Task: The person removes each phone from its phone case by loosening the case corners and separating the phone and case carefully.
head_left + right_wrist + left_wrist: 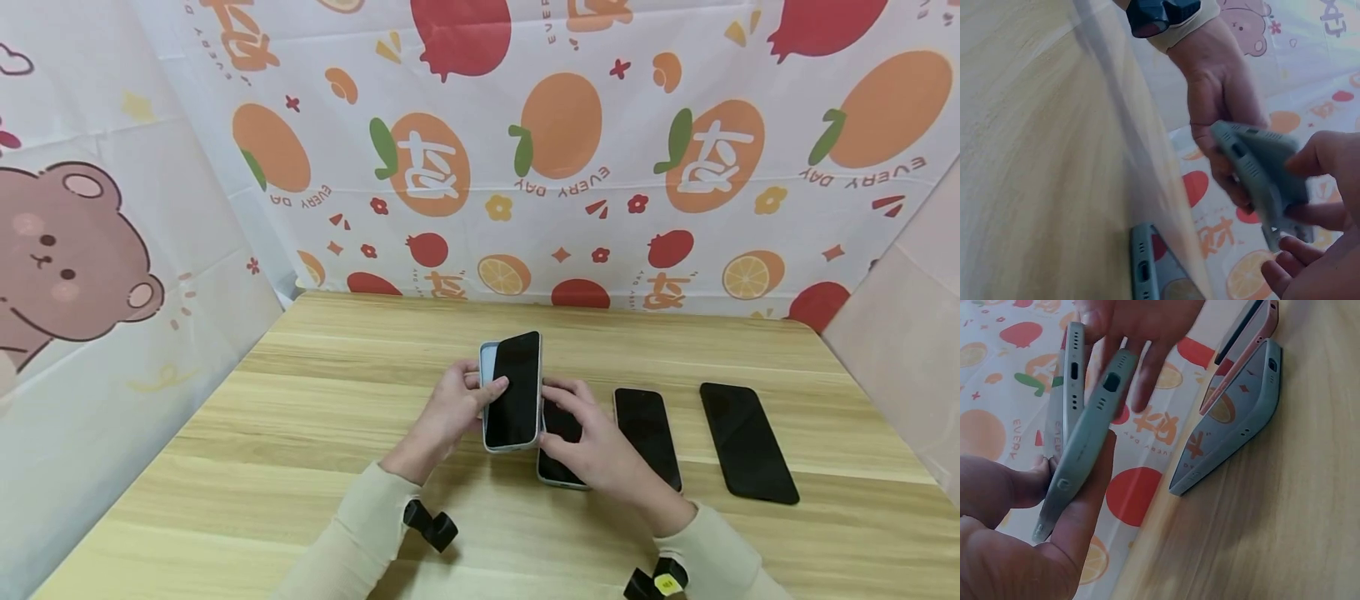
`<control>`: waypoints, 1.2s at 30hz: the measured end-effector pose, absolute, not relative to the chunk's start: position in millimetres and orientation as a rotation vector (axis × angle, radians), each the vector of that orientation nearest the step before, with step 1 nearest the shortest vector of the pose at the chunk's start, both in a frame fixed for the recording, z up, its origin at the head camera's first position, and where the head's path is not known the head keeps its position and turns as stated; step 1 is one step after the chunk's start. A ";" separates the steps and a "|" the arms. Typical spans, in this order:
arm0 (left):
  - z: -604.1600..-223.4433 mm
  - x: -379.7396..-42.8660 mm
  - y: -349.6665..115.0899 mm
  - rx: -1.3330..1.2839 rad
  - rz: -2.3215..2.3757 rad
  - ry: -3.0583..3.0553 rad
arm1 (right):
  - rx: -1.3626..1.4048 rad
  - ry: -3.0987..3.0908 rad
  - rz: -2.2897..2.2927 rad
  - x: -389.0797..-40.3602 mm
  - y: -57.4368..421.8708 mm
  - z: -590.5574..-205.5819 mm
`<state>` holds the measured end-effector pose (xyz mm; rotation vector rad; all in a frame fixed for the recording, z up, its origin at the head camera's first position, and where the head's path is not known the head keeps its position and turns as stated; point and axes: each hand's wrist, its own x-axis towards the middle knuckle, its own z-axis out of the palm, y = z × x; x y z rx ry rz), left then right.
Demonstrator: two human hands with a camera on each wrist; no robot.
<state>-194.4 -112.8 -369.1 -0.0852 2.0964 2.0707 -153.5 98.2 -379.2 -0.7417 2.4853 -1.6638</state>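
My left hand (450,404) holds a black-screened phone (519,392) together with a pale blue-green phone case (487,360), thumb on the screen and fingers behind. The phone sits tilted in the case; the left wrist view shows a wedge-shaped gap between phone (1074,381) and case (1082,450), both charging-port ends facing the camera. My right hand (600,446) pinches the phone's right edge between thumb and index finger, its other fingers loose. Below the right hand lies a second phone (561,425) in a similar case, partly hidden by that hand.
Right of the hands, a phone with a pinkish edge (647,429) and a larger black phone (750,442) lie face up on the wooden table (300,433). A fruit-print cloth (495,242) hangs behind the table's far edge. Dark wrist cameras sit on both sleeves.
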 end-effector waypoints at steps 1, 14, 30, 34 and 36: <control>-369.2 -194.0 -112.8 -0.089 2.063 2.104 | -0.720 2.526 -1.630 -152.2 97.7 -377.4; -370.1 -188.8 -107.9 -0.083 2.078 2.171 | -0.562 2.504 -1.706 -148.6 88.6 -363.0; -362.2 -182.7 -127.1 0.038 2.040 2.184 | -0.442 2.058 -1.880 -166.4 90.5 -368.8; -359.5 -182.4 -137.2 0.028 1.969 2.237 | -0.380 2.063 -1.885 -168.9 92.9 -368.0; -358.8 -182.4 -142.4 0.019 1.931 2.254 | -0.338 2.065 -1.893 -171.2 93.8 -367.7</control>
